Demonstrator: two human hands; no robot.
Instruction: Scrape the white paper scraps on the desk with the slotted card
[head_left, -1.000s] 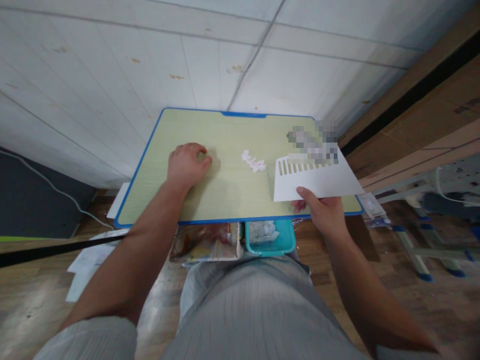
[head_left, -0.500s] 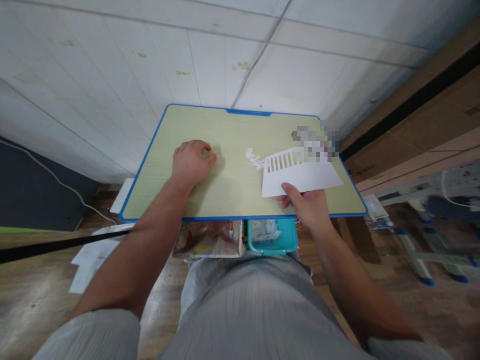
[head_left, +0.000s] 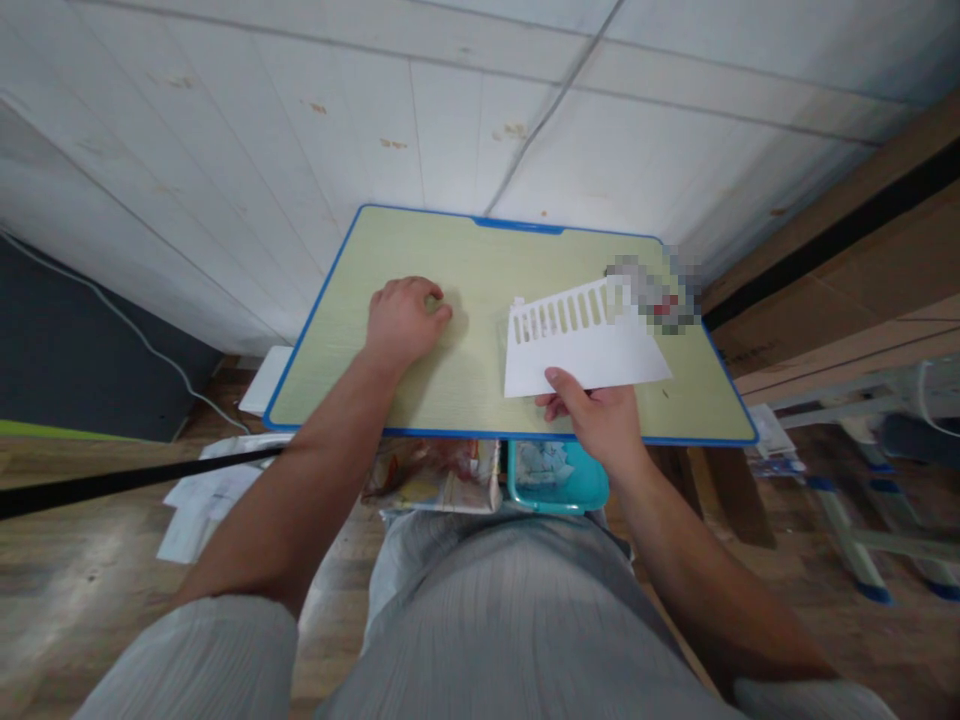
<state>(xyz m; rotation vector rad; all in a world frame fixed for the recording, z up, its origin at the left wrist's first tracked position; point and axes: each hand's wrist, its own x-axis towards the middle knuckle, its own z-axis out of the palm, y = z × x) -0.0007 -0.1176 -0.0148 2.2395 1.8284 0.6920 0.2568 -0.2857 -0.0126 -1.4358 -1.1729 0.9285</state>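
Observation:
My right hand (head_left: 604, 418) grips a white sheet of paper (head_left: 585, 358) by its near edge, thumb on top and fingers below. A row of narrow slots is cut along the sheet's far side. Small white paper scraps (head_left: 518, 301) peek out past its far left corner, and pale bits show through the left slots. On the left of the table, my left hand (head_left: 405, 318) rests loosely curled, with a gap between thumb and forefinger and nothing visible in it. Its palm side is hidden. A pixelated object (head_left: 652, 292) lies by the sheet's far right corner.
The pale table (head_left: 341, 395) has a blue rim and stands against a white panelled wall (head_left: 315, 140). Below its front edge are a turquoise basket (head_left: 559, 497) with paper scraps and a patterned bag (head_left: 442, 480). Cardboard boxes (head_left: 847, 270) stand on the right.
My right hand has shifted left with the slotted sheet, which now covers most of the paper scraps. My left hand stays at the same spot on the table. The view has turned slightly left.

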